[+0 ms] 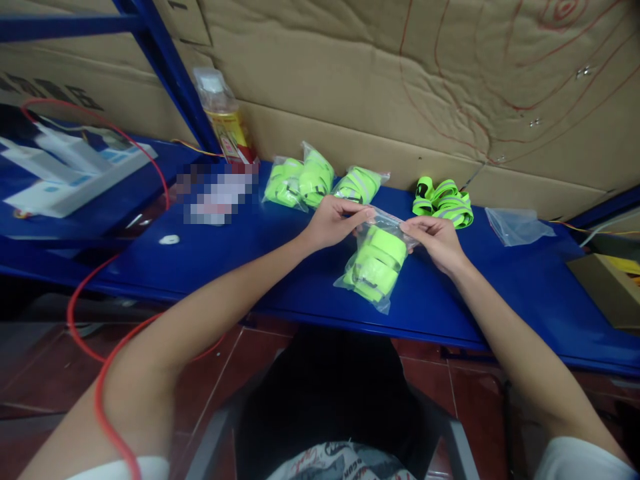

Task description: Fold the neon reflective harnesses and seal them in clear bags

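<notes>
Both hands at work at the near middle of the blue tabletop (280, 267), and they meet at one clear plastic bag (376, 267) stuffed with rolled, fluorescent yellow-green fabric bands. The left hand (336, 221) has the bag's top edge pinched at its left corner, thumb out along the rim; the right hand (434, 239) grips the opposite corner, thumb and fingers closed on the film. The bag hangs slanted between them, its lower end toward the tabletop's front edge; whether it touches the surface is hard to tell.

Just beyond the left hand, three more clear bags filled with the same bright bands (316, 177) sit in a row, the two on the left pressed together. Past the right hand, a loose coil of yellow-green bands with grey stripes (445, 200) lies unbagged, and further right there's a flat, clear plastic bag (517, 225).

Over to the left, a yellow-labelled transparent bottle with a white cap (227, 127) stands by the blue metal post (173, 73), a small white object (169, 239) lies nearer the front, and a red cable (75, 307) loops down past the edge. Brown cardboard (350, 67) walls off the back.
</notes>
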Available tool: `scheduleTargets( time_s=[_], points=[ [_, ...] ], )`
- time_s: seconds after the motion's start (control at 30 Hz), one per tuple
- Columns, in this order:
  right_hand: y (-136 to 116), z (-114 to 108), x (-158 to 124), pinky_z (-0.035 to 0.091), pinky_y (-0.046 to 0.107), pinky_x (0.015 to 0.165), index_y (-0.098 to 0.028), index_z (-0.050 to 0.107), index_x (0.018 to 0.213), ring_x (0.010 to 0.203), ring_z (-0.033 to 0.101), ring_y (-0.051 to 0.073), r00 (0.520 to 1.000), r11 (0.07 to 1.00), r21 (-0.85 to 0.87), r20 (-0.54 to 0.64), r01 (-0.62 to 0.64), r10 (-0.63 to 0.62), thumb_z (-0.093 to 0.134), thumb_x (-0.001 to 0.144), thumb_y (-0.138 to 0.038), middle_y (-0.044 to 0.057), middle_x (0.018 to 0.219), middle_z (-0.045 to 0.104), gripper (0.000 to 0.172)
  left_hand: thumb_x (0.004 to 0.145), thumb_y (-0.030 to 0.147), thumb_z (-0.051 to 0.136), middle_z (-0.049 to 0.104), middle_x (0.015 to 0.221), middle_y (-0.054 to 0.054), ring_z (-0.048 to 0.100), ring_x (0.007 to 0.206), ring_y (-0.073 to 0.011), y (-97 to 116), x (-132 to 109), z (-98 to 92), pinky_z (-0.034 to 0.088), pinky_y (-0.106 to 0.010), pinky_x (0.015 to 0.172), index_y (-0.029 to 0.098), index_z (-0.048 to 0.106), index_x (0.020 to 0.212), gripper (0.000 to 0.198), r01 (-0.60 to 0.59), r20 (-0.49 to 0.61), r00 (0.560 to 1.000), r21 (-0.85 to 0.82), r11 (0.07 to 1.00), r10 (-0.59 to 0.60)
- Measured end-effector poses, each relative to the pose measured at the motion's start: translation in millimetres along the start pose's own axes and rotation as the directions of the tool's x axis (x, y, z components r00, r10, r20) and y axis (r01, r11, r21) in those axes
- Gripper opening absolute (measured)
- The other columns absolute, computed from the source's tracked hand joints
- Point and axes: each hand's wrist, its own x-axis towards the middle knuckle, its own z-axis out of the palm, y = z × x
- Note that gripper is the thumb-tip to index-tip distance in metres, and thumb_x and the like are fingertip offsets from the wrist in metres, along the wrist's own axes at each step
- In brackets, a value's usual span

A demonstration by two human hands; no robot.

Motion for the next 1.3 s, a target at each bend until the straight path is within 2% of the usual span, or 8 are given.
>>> scheduleTargets(
  time_s=[0.1, 0.3, 0.5, 0.7, 0.87, 1.1, 1.2, 1.3],
  points=[
    [3, -10, 2, 0.057, 0.026, 0.047, -0.018, 0.085, 0.084, 0.049, 0.064, 0.013, 0.989, 0.994, 0.018, 0.106, -0.105, 0.102, 0.098, 0.070, -0.058, 0.003, 0.066, 0.075, 0.044, 0.090, 0.041, 0.081, 0.072, 0.060, -0.001, 0.061, 0.050, -0.0087, 0, 1, 0.7, 0.054, -0.021, 0.051, 0.018, 0.088, 0.088, 0.025, -0.019, -0.047, 0.999, 0.006, 1.000, 0.019],
    [-6, -8, -3, 0.049, 0.026, 0.044, -0.021, 0.085, 0.081, 0.045, 0.057, 0.011, 0.991, 0.991, -0.068, 0.068, 0.117, -0.112, 0.098, 0.072, -0.056, 0.001, 0.063, 0.074, 0.039, 0.083, 0.042, 0.088, 0.080, 0.075, -0.005, 0.064, 0.055, -0.0097, -1, 3, -3.1, 0.052, -0.021, 0.048, 0.015, 0.086, 0.089, 0.028, 0.188, 0.104, 0.979, -0.099, 0.977, -0.178],
    [-8, 6, -8, 0.050, 0.027, 0.046, -0.022, 0.083, 0.082, 0.047, 0.058, 0.012, 0.995, 0.997, -0.034, 0.080, 0.068, -0.065, 0.093, 0.075, -0.064, 0.000, 0.059, 0.070, 0.044, 0.090, 0.041, 0.084, 0.066, 0.058, 0.000, 0.057, 0.051, -0.0086, 6, -2, 0.3, 0.045, -0.022, 0.047, 0.019, 0.083, 0.074, 0.028, 0.083, 0.141, 0.987, 0.012, 0.997, -0.083],
    [4, 17, -8, 0.053, 0.026, 0.061, -0.022, 0.089, 0.090, 0.065, 0.068, 0.014, 0.989, 0.997, -0.062, 0.139, 0.051, -0.042, 0.094, 0.076, -0.057, 0.002, 0.082, 0.082, 0.038, 0.090, 0.046, 0.081, 0.062, 0.055, 0.001, 0.053, 0.040, -0.0098, 1, -6, 12.0, 0.039, -0.024, 0.039, 0.017, 0.081, 0.077, 0.031, 0.194, 0.160, 0.970, -0.069, 0.979, -0.181],
    [3, 17, -8, 0.060, 0.029, 0.068, -0.022, 0.090, 0.089, 0.070, 0.073, 0.017, 0.981, 0.998, -0.064, 0.192, 0.028, -0.015, 0.096, 0.075, -0.054, 0.005, 0.089, 0.085, 0.035, 0.088, 0.049, 0.081, 0.066, 0.060, -0.001, 0.054, 0.047, -0.0099, -4, -6, 13.4, 0.040, -0.023, 0.045, 0.016, 0.078, 0.077, 0.034, 0.143, 0.264, 0.953, 0.034, 0.989, -0.147],
    [1, 16, -4, 0.056, 0.024, 0.044, -0.018, 0.087, 0.108, 0.051, 0.067, 0.013, 0.954, 0.988, -0.007, 0.261, -0.153, 0.150, 0.096, 0.072, -0.060, 0.004, 0.076, 0.080, 0.056, 0.087, 0.043, 0.081, 0.064, 0.065, 0.000, 0.051, 0.058, -0.0094, -9, -1, 10.7, 0.040, -0.025, 0.057, 0.017, 0.070, 0.068, 0.034, -0.064, 0.153, 0.987, 0.058, 0.996, 0.055],
    [-4, 15, -9, 0.042, 0.021, 0.033, -0.018, 0.087, 0.109, 0.037, 0.056, 0.009, 0.967, 0.996, -0.031, 0.242, -0.079, 0.084, 0.092, 0.079, -0.060, 0.000, 0.062, 0.073, 0.052, 0.089, 0.050, 0.081, 0.060, 0.063, 0.001, 0.047, 0.057, -0.0088, -9, 0, 10.3, 0.038, -0.025, 0.055, 0.017, 0.071, 0.070, 0.039, -0.089, 0.152, 0.985, 0.046, 0.995, 0.081],
    [-16, 7, -11, 0.028, 0.020, 0.028, -0.021, 0.088, 0.107, 0.030, 0.045, 0.006, 0.991, 0.998, -0.059, 0.127, 0.037, -0.029, 0.090, 0.082, -0.059, -0.002, 0.059, 0.070, 0.045, 0.092, 0.068, 0.072, 0.068, 0.077, -0.003, 0.055, 0.061, -0.0103, -10, 3, 8.2, 0.045, -0.024, 0.054, 0.016, 0.075, 0.087, 0.052, 0.041, 0.109, 0.993, -0.067, 0.997, -0.034]
  ],
)
